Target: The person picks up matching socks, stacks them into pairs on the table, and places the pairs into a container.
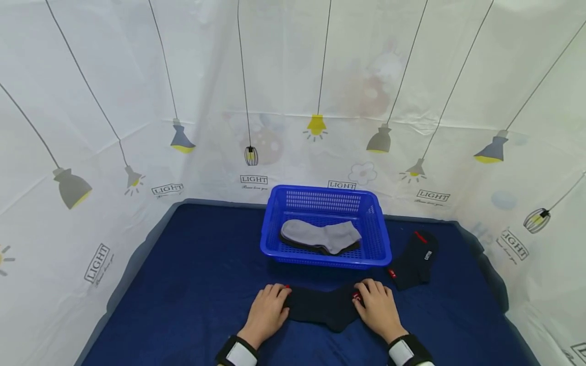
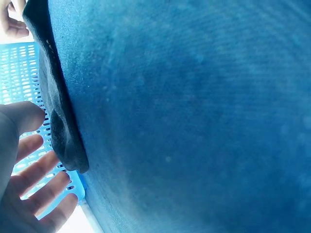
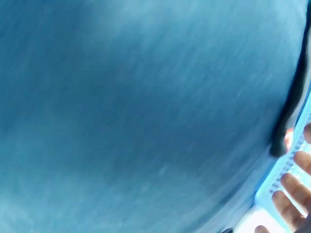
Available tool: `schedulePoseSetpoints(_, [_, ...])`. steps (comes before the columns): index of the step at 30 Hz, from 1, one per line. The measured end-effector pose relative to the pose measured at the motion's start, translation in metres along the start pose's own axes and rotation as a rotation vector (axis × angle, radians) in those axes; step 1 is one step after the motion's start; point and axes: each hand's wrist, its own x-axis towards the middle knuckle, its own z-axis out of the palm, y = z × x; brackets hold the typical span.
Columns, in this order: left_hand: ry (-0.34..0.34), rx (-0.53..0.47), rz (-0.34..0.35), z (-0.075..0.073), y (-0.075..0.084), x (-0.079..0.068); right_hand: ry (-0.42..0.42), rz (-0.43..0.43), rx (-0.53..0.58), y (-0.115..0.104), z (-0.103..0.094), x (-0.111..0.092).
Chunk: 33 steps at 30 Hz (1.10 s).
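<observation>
A dark sock (image 1: pixel 320 307) with red marks at its ends lies flat on the blue cloth, stretched sideways between the two hands. At its left end is my left hand (image 1: pixel 267 309), fingertips right at the edge; the left wrist view shows its fingers (image 2: pixel 43 191) spread and the thumb apart, beside the sock (image 2: pixel 60 121). Over the other end, by a red label, rests my right hand (image 1: pixel 377 307). Its fingers (image 3: pixel 296 191) look spaced and fairly straight in the right wrist view, just past the end of the sock (image 3: pixel 286 131).
Behind the hands stands a blue plastic basket (image 1: pixel 326 260) holding a light grey sock (image 1: pixel 320 235) on top of darker ones. Right of it lies another dark sock pair (image 1: pixel 414 259) with red marks and white lettering. A white lamp-print sheet (image 1: pixel 284 66) walls the table (image 1: pixel 183 284).
</observation>
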Motion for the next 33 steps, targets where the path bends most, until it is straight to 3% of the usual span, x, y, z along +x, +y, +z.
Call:
schedulePoseSetpoints(11, [-0.049, -0.001, -0.015, -0.003, 0.001, -0.003, -0.017, 0.082, -0.044, 0.032, 0.000, 0.005])
schedulePoseSetpoints(26, [0.010, 0.006, 0.009, -0.002, -0.001, -0.006, -0.044, 0.170, -0.066, 0.074, -0.001, 0.010])
schedulePoseSetpoints(33, [-0.039, 0.000, -0.006, -0.004, -0.001, -0.007, -0.079, 0.217, -0.048, 0.088, -0.005, 0.012])
